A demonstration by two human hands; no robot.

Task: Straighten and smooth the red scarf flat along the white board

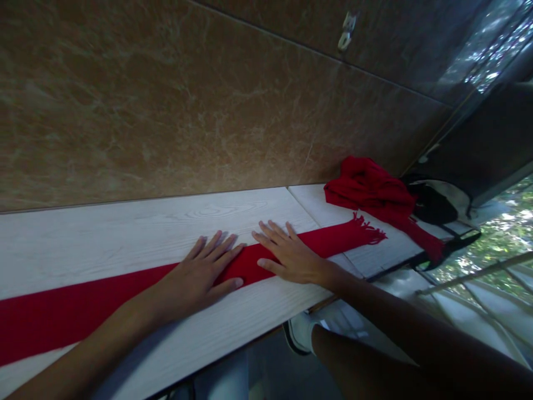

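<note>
A long red scarf (83, 305) lies stretched flat along a white wood-grain table (125, 233), its fringed end (368, 230) toward the right. My left hand (200, 275) rests palm down on the scarf's middle, fingers spread. Just to its right my right hand (287, 253) also lies flat on the scarf with fingers stretched out. Neither hand grips anything.
A second red cloth (370, 186) lies bunched at the table's far right, by a black and white bag (437, 203). A brown marbled wall (187, 100) runs behind the table. My leg and a white shoe (302, 333) show below the front edge. A window is at right.
</note>
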